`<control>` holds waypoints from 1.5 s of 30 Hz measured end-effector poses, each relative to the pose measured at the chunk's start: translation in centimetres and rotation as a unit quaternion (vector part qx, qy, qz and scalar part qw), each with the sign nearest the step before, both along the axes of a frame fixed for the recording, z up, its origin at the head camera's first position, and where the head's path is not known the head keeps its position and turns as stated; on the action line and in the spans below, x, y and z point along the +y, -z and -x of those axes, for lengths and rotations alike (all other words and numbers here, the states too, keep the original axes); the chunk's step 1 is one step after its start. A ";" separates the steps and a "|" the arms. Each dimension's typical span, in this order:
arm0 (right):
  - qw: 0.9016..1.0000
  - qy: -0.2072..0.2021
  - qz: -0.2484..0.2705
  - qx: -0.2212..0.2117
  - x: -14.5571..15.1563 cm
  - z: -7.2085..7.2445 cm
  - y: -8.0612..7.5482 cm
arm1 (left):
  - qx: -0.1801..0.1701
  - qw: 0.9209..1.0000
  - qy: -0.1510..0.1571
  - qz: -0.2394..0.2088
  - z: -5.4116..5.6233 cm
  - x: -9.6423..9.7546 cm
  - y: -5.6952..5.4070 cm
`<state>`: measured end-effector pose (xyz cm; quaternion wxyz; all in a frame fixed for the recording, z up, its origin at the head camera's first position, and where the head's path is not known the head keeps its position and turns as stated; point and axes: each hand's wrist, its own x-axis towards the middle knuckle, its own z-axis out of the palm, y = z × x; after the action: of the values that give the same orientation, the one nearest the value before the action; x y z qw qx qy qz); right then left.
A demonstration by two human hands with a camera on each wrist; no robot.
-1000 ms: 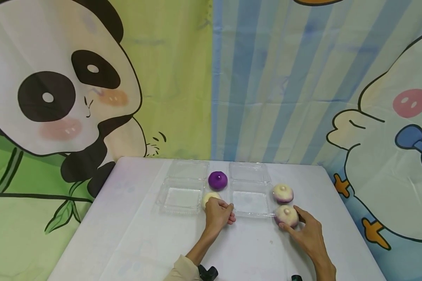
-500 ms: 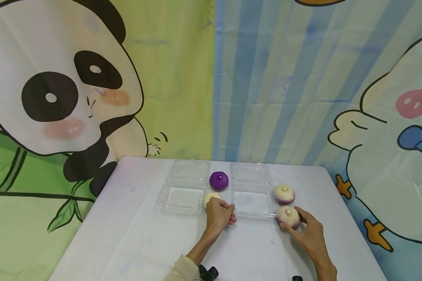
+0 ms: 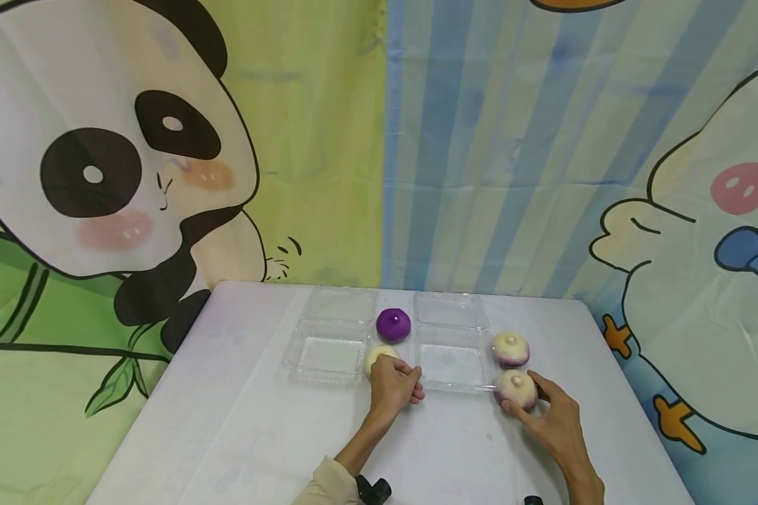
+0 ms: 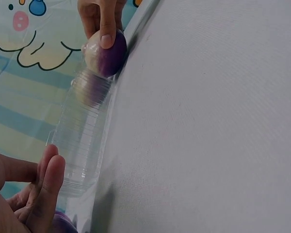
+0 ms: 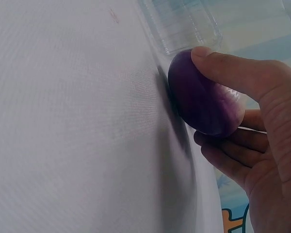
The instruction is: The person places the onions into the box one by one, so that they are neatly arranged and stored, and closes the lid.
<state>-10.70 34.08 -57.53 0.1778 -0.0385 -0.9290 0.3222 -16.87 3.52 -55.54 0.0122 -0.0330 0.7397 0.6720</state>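
My right hand (image 3: 552, 414) grips a round purple-and-cream turnip (image 3: 514, 389), thumb on one side and fingers on the other, low over the table at the right container's near right corner. In the right wrist view the turnip's purple side (image 5: 199, 92) faces the camera. Behind it sits a second turnip (image 3: 510, 348), cream side up. At the near left corner of the right clear plastic container (image 3: 451, 354) is my left hand (image 3: 391, 384), its fingers loosely bent with nothing visible between them. It partly hides a cream-topped turnip (image 3: 381, 356); a purple-topped one (image 3: 393, 324) stands behind.
Another clear container (image 3: 331, 354) lies with its lid folded back, left of the turnips. Both containers hold nothing. A white cloth (image 3: 246, 421) covers the table, and printed curtains (image 3: 318, 140) hang close behind it. A black wrist mount (image 3: 374, 489) shows below the left sleeve.
The head view has shifted slightly. Both hands keep the same places, and the turnip stays in the right hand.
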 end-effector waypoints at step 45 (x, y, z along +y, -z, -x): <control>0.999 0.036 0.017 -0.004 0.4 -0.7 -0.2 | 0.007 1.000 0.000 0.003 0.3 -0.1 0.2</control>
<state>-10.04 34.52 -57.28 0.1845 -0.0763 -0.9222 0.3311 -17.14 3.45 -55.77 0.0068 -0.0279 0.7417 0.6701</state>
